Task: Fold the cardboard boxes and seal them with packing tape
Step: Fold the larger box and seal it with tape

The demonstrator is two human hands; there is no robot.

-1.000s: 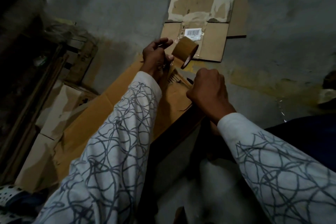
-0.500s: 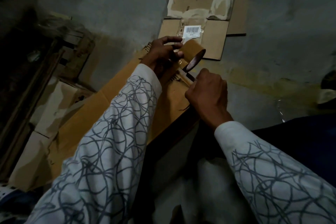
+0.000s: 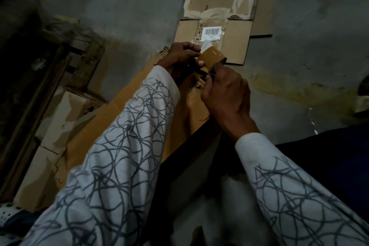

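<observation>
Box (image 3: 189, 112), perhaps closed, under tape roll (image 3: 212, 57)

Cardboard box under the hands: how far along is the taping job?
Done: the box looks folded. In hand: left hand grips the tape roll; right hand holds a small dark tool by it. Left: finishing the seal, plus the flat cardboard on the floor.

Illegible barcode label (image 3: 211, 33) on flat cardboard (image 3: 237, 46)
</observation>
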